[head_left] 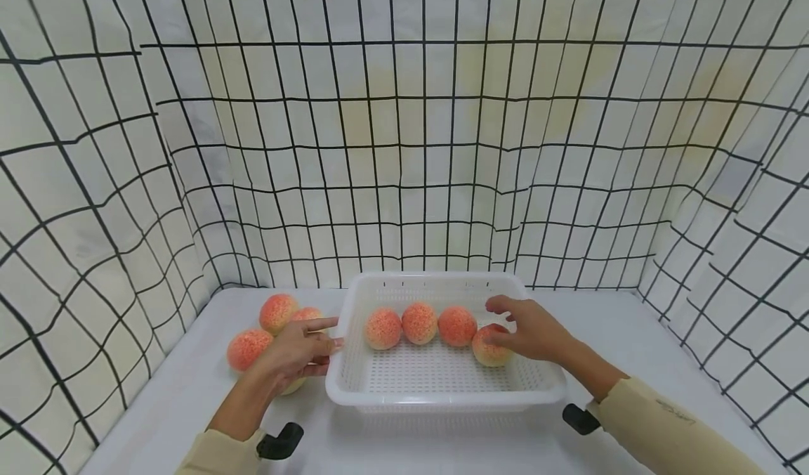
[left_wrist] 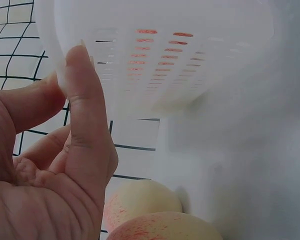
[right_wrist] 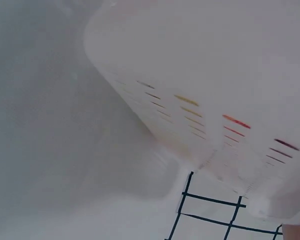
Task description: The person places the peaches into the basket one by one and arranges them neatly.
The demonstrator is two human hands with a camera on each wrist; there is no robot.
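A white plastic basket [head_left: 449, 399] with slotted walls holds several red-and-yellow peaches [head_left: 420, 322] in a row. At its left rim is my left hand [head_left: 297, 352], thumb and a finger pinching the edge in the left wrist view. My right hand [head_left: 534, 327] reaches over the right side, its thumb against the rightmost peach [head_left: 489, 352] and its index finger apart above it. In the right wrist view, the basket's outer wall [right_wrist: 190, 60] fills much of the picture; just a sliver of skin shows at the lower right corner.
More peaches [head_left: 249, 349] lie on the white tabletop [head_left: 164, 419] left of the basket, partly behind my left hand. A black grid net [head_left: 423, 145] over white sheeting encloses the back and both sides.
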